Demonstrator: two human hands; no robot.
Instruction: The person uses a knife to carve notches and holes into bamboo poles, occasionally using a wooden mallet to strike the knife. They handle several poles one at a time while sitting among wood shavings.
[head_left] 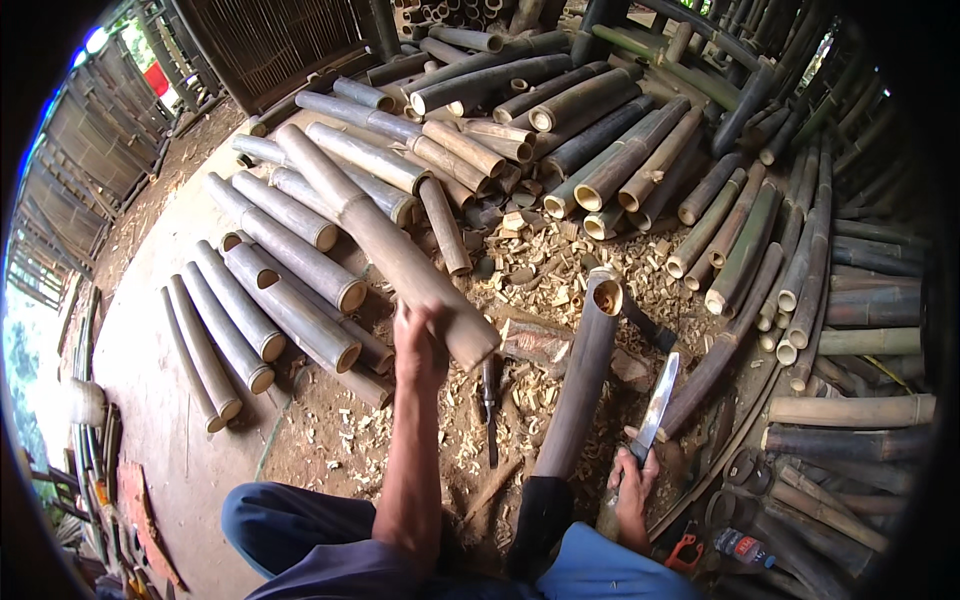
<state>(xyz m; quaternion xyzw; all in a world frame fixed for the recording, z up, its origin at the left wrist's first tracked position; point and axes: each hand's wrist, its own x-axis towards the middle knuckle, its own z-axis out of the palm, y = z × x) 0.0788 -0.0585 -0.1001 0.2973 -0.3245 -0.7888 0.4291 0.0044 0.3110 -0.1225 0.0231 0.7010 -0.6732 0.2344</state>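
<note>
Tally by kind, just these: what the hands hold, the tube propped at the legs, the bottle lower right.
Bamboo tubes: 2 (light brown cylindrical tube in the left hand; darker brown cylindrical tube, propped)
Knives: 1 (silvery metal-bladed knife, right hand)
Bottles: 1 (plastic bottle with a red label)
Total: 4

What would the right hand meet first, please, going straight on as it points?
With its silvery knife leading, the right hand would probably meet a greenish round bamboo tube, though depth is unclear.

Soft daylight, blown-out left edge, curved black rim, glinting knife blade [658, 402]
</note>
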